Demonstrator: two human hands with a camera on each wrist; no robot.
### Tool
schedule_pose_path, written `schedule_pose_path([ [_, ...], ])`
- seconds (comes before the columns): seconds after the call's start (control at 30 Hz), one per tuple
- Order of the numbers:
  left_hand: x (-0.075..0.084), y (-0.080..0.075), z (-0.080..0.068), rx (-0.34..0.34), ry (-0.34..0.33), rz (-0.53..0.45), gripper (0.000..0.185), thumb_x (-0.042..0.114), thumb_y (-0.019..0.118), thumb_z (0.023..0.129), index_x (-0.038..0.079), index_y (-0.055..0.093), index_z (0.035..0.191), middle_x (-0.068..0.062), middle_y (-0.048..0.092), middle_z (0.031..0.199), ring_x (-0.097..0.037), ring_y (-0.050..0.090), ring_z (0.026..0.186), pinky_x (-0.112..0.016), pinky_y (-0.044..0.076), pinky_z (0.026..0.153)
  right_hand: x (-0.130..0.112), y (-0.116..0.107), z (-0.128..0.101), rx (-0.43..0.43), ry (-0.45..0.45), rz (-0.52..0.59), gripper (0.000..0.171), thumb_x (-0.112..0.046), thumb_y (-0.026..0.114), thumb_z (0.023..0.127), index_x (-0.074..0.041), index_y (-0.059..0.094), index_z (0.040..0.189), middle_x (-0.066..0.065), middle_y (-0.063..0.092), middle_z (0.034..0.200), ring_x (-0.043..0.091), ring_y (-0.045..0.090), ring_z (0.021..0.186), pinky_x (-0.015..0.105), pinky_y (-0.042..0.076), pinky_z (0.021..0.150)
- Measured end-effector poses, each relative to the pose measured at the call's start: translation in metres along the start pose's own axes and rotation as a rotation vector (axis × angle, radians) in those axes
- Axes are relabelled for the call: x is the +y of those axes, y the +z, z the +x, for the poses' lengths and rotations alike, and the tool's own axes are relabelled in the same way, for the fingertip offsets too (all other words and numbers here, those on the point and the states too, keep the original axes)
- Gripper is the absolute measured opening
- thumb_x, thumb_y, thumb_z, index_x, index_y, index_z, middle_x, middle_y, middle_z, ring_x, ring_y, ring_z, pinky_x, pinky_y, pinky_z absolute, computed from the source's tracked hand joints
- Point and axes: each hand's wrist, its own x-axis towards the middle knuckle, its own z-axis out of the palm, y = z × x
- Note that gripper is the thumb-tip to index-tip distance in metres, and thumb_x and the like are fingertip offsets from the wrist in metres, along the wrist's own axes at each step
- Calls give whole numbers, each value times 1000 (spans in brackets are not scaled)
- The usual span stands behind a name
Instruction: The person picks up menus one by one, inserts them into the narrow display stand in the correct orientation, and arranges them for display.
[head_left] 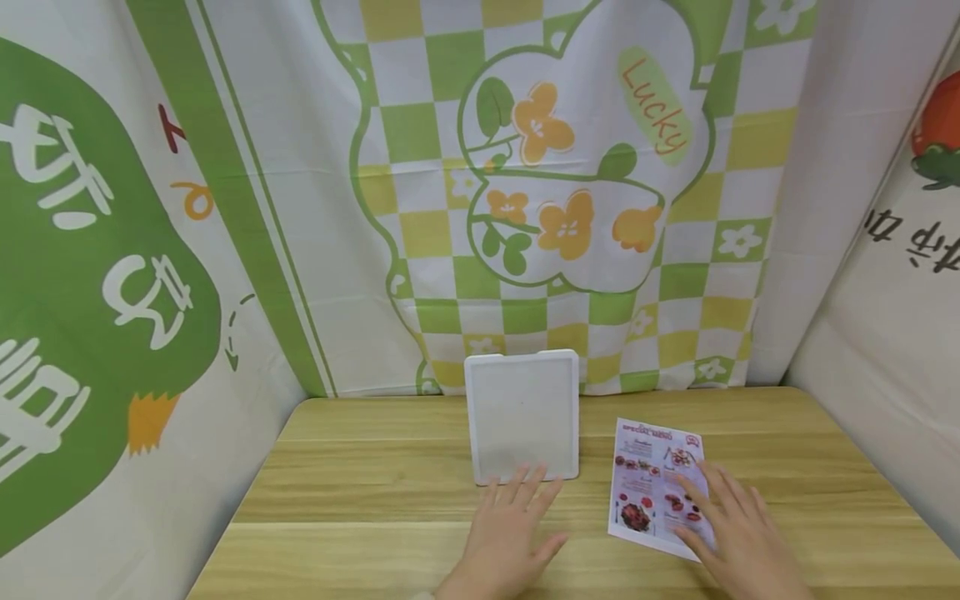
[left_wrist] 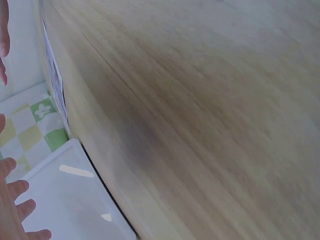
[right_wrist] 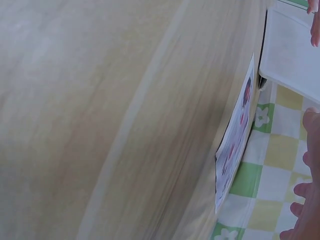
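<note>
- Looks like a little fabric-walled booth, can't really tell if that's inside a home or a studio
- Green-and-yellow checked curtain across the back, "Lucky" lettering and orange flowers printed on it
- More printed cloth on both sides: left drape has big white characters, right drape has a red fruit
- Wood-grain table tucked in between, far edge right by the curtain

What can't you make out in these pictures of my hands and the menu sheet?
Menu sheet, small print: too small to read, head view.
Its right edge: partly covered by the right hand, head view.
White panel, back: hidden by its own front, head view.
Left hand: mostly cut off by the left edge, left wrist view.
</note>
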Motion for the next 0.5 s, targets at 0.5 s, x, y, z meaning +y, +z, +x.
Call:
schedule_pose_path([
  [0.5,5,13,19,-66,20,-99,60,53,51,99,27,39,152,1,40,155,-24,37,141,-55,38,106,19,-4,-8,-82,14,24,62,-39,71,90,-14,52,143,19,41,149,45,41,130,68,24,107],
])
